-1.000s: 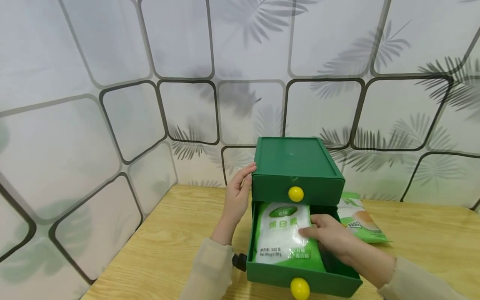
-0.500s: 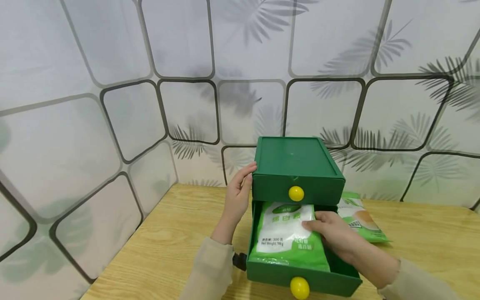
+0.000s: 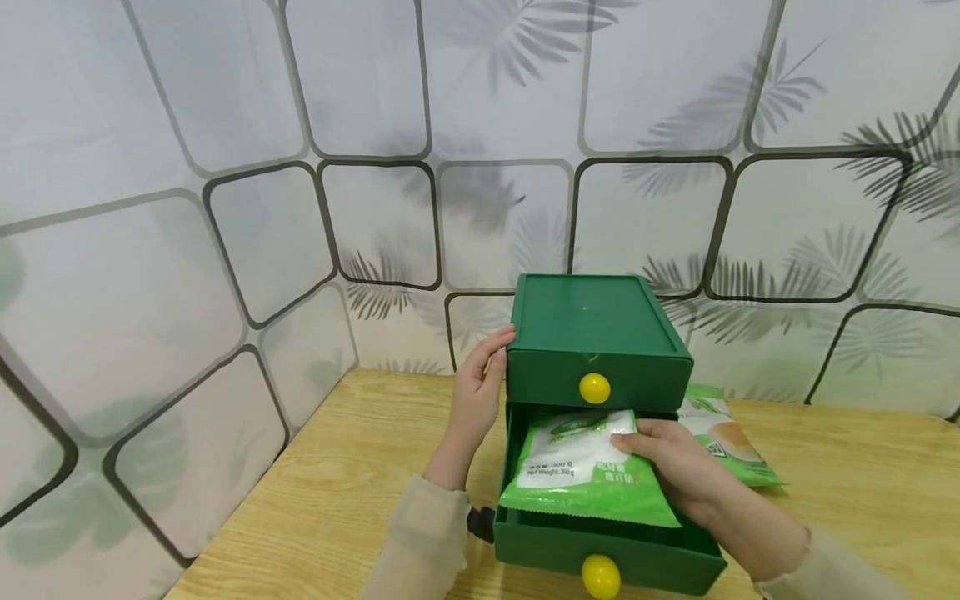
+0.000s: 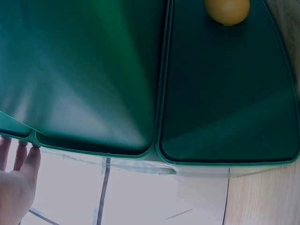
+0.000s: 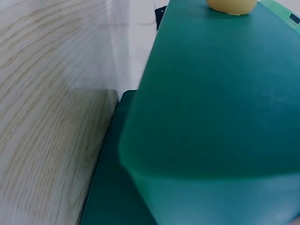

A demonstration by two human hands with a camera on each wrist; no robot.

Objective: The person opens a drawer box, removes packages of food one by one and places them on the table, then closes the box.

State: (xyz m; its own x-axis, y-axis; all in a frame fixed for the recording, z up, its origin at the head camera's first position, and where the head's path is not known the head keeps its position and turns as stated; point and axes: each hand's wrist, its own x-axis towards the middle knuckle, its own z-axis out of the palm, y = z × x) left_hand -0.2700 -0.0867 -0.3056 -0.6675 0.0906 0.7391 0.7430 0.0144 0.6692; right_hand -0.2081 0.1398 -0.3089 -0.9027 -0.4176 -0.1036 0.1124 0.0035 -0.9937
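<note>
A green drawer unit (image 3: 588, 312) with yellow knobs stands on the table, its lower drawer (image 3: 607, 560) pulled out. Over that drawer my right hand (image 3: 678, 467) grips the right side of a green and white sugar packet (image 3: 577, 471), thumb on top. The packet's front edge is raised above the drawer's bottom and its back end lies under the upper drawer front. My left hand (image 3: 477, 383) rests against the unit's left side with extended fingers; in the left wrist view, the left hand (image 4: 19, 185) touches the unit's edge. The right wrist view mostly shows the drawer front (image 5: 211, 93).
Another green and white packet (image 3: 723, 442) lies on the wooden table (image 3: 337, 500) to the right of the unit. A small black object (image 3: 481, 523) sits by the drawer's left side. Behind stands a patterned curtain-like backdrop (image 3: 502, 217).
The packet has risen from lying in the drawer, its front edge lifting and coming toward me in my right hand. My left hand has stayed against the unit.
</note>
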